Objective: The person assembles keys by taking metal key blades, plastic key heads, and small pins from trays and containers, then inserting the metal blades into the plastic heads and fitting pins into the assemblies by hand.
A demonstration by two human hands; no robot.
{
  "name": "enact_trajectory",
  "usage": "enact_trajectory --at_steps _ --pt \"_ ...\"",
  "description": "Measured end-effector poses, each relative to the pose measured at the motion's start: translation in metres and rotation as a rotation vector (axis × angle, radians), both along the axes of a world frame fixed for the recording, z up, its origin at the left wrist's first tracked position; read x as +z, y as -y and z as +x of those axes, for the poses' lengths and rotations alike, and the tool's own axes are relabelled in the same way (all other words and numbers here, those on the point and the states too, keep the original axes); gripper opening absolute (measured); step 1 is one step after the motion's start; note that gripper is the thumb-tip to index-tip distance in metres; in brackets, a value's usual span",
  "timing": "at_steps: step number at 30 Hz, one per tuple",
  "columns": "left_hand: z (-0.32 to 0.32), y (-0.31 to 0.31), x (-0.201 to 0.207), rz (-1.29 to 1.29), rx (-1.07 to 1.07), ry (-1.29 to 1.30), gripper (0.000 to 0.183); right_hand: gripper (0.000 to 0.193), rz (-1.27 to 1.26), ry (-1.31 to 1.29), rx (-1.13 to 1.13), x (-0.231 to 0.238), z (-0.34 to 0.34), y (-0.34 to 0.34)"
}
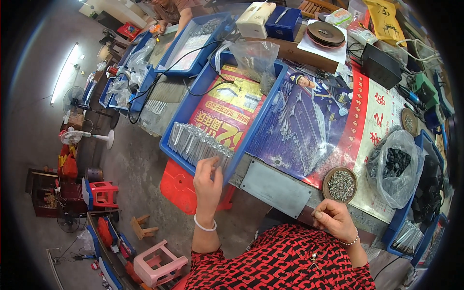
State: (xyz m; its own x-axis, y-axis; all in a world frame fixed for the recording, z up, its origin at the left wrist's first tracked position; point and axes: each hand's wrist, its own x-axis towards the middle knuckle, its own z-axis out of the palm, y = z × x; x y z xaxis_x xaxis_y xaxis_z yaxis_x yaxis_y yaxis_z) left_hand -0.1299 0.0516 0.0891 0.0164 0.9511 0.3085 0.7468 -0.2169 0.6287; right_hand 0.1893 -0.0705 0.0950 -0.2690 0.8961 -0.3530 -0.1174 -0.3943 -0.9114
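Observation:
My left hand is raised at the near edge of a blue plastic tray, its fingers loosely bent and apart. Just beyond its fingertips, slim silvery metal rods lie packed side by side in the tray; I cannot tell whether the fingers touch them. Over the table's near edge, my right hand is closed, thumb and index finger together. Whatever it may hold is too small to make out. Close by it stands a round brown dish of small metal parts. A grey metal plate lies between the hands.
At right, a clear plastic bag holds black pieces, beside another blue tray with metal rods. A red stool stands under the left tray. Across the table a person sits near more blue trays. A black cable crosses them.

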Motion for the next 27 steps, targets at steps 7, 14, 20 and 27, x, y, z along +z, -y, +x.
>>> enact_trajectory --at_steps 7,14,20,27 --pt "0.007 -0.013 -0.002 -0.024 -0.093 -0.158 0.027 0.015 -0.011 0.035 0.062 0.002 -0.003 -0.008" --pt "0.017 -0.026 0.009 -0.022 -0.144 -0.222 0.022 0.015 -0.025 0.065 0.073 0.002 -0.002 -0.009" --pt "0.008 -0.024 0.004 0.017 -0.143 -0.281 0.018 0.018 0.065 0.080 0.129 -0.007 -0.002 -0.010" --pt "0.009 -0.011 0.033 0.249 -0.039 -0.218 0.013 0.022 0.248 0.195 0.145 -0.010 -0.001 -0.005"
